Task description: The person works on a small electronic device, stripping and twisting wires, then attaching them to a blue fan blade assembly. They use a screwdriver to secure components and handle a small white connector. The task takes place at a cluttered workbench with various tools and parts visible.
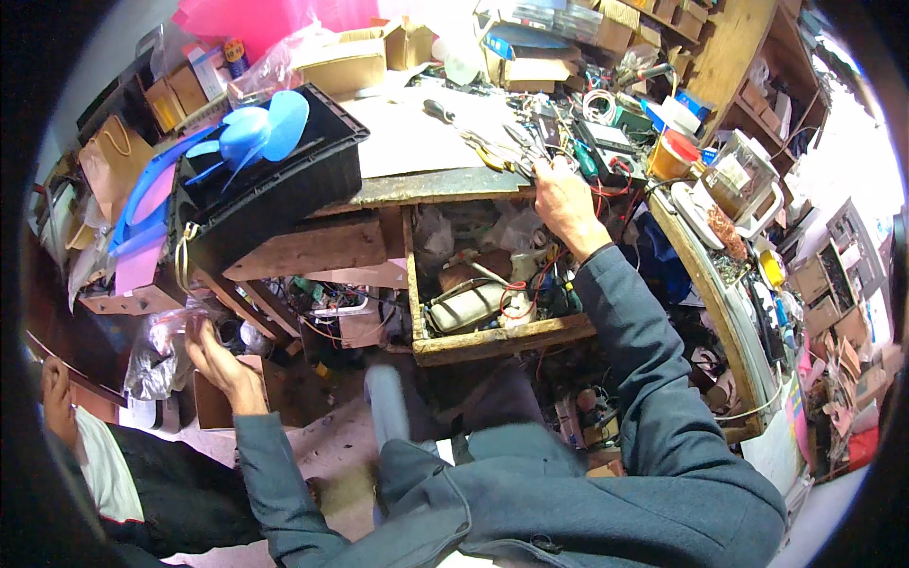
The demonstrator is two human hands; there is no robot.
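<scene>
My right hand (565, 206) reaches over the front edge of the workbench (436, 186), fingers closed on a metal hand tool (532, 168) that I cannot identify exactly. Beside it lie pliers (492, 154), a screwdriver (436, 112) and green-handled tools (587, 159). Low at the left, my left hand (222, 364) has curled fingers near clear plastic bags (156, 355); what it grips is too unclear to name. An open wooden drawer (502, 346) full of wires and parts sits below my right hand.
A black crate (265, 222) holds a blue fan blade (254, 142). A blender jug (734, 170) and tubs stand right on the cluttered bench. Cardboard boxes (346, 62) line the back. Another person's hand (57, 393) and dark-clothed legs (180, 483) are at the lower left.
</scene>
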